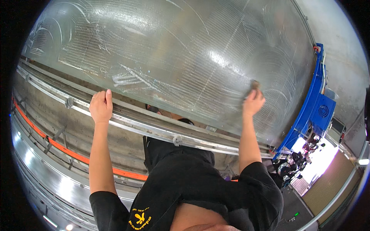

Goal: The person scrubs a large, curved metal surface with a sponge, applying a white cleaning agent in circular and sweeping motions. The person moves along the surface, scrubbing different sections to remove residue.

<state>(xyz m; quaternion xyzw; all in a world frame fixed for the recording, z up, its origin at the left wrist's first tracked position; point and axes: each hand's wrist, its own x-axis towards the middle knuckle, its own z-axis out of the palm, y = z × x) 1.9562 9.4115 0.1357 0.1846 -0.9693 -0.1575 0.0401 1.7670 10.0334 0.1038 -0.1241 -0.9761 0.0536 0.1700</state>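
Observation:
A wide, glossy translucent sheet (pixel 173 57), streaked with pale swirls and fine parallel lines, spreads before me. Near its right part, my right hand (pixel 253 102) grips a small brownish pad (pixel 255 84) against the surface; blur hides its exact kind. My left hand (pixel 101 106) rests with curled fingers at the metal rail (pixel 138 124) along the near edge, thumb pointing towards the sheet. Whether its fingers close around the rail cannot be told.
A blue metal machine frame (pixel 303 106) borders the sheet's right end. Behind me runs an orange bar (pixel 69 153) beside a long metal surface (pixel 57 179). Parked motorbikes (pixel 297 164) stand by a bright doorway at the lower right.

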